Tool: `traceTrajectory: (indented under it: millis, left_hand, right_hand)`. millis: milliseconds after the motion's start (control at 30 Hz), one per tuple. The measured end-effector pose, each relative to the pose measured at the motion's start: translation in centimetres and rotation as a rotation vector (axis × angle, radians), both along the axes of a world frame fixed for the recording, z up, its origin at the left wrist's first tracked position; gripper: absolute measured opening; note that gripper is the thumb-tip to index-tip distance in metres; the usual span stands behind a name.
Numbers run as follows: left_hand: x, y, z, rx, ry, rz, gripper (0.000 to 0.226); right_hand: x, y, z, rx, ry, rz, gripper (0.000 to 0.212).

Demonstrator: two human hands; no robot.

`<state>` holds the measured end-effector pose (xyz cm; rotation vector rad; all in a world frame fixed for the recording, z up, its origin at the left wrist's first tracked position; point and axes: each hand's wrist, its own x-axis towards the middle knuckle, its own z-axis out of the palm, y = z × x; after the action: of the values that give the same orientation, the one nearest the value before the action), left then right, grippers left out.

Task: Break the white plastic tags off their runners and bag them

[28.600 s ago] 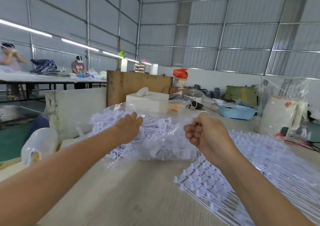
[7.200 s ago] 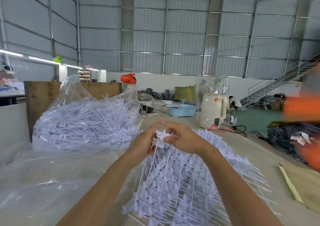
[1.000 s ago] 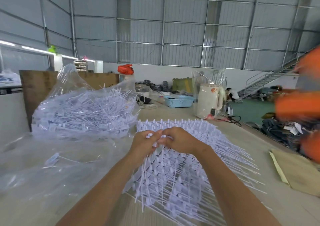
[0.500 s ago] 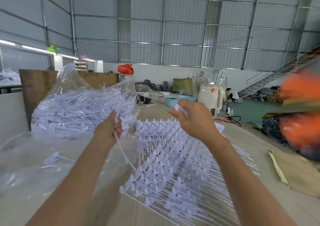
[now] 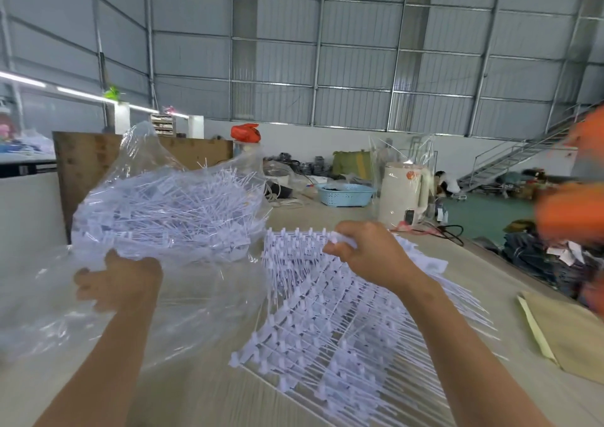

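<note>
My right hand pinches white tags at twelve o'clock of the runner stack. My left hand, blurred, seemingly grips the clear bag at ten o'clock. I'd spread its mouth wide before dropping tags.

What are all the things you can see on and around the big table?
clear bag: one, see-through, left of table, full of white tags
tags on runners: one big pile, white, middle of table
basket: one, light blue, far end of table
kettle: one, cream, under clear wrap, far right of table
red bag: one, behind brown board
brown board: one, upright, behind clear bag
stairs: one, grey metal, far right
left hand: one, blurred, by the clear bag
right hand: one, grip on white tags
</note>
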<state>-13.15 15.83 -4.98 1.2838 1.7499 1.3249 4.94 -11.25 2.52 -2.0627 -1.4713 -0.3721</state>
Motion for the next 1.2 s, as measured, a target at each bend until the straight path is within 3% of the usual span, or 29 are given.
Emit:
traceTrajectory:
  millis: [67, 100, 200, 267, 333, 400, 500, 600, 767, 967, 1000, 1067, 1133, 1200]
  left_hand:
    - [0.7, -1.0, 0.8, 0.224, 0.123, 0.007, 0.047]
    - [1.3, -1.6, 1.4, 0.346, 0.165, -0.009, 0.045]
    - [3.6, -5.0, 3.5, 0.625, 0.051, -0.311, 0.031]
    - [5.1, -8.9, 4.5, 0.603, -0.154, -0.782, 0.022]
    - [6.3, -12.4, 4.8, 0.395, -0.223, -1.273, 0.034]
    - [7.6, -14.6, 4.2, 0.259, -0.244, -1.497, 0.047]
    - [8.5, -15.8, 3.4, 0.268, -0.402, -1.396, 0.030]
    - [8.5, -15.4, 3.0, 0.328, -0.487, -1.264, 0.027]
    - [8.1, -15.2, 3.3, 0.295, -0.612, -1.295, 0.005]
    - [7.9, -14.1, 4.1, 0.180, -0.898, -1.421, 0.048]
    - [7.9, -13.8, 4.1, 0.108, -0.938, -1.404, 0.057]
    - [7.7, -13.1, 3.8, -0.027, -0.998, -1.362, 0.067]
    - [7.5, -12.6, 3.3, -0.150, -0.993, -1.363, 0.075]
    - [7.6, -12.7, 2.8, -0.245, -0.865, -1.412, 0.084]
  right_hand:
    - [-0.1, -0.1, 0.3, -0.045, 0.060, 0.066, 0.012]
    - [-0.1, -0.1, 0.5, -0.060, 0.074, 0.080, 0.016]
    - [-0.4, 0.2, 1.2, -0.052, 0.073, 0.103, 0.020]
    - [-1.0, 0.5, 1.5, -0.018, 0.058, 0.117, 0.020]
    - [-1.6, 0.9, 1.6, 0.023, 0.018, 0.139, 0.023]
    - [-2.0, 1.1, 1.3, 0.050, -0.059, 0.174, 0.023]
    - [-1.4, 0.9, 0.8, 0.020, -0.127, 0.137, 0.029]
    - [-0.5, 0.3, 0.5, -0.067, -0.175, -0.032, 0.037]
    - [-0.8, -0.2, 1.5, -0.129, -0.252, -0.104, 0.020]
    - [-2.6, -2.9, 7.9, 0.230, -0.526, -0.224, 0.018]
    - [-2.7, -3.3, 8.9, 0.265, -0.470, -0.216, 0.017]
    - [-2.3, -3.7, 10.4, 0.255, -0.156, -0.055, 0.022]
    - [-1.6, -3.1, 9.8, 0.062, 0.149, 0.098, 0.025]
    - [-0.5, -1.3, 6.7, -0.230, 0.221, 0.113, 0.019]
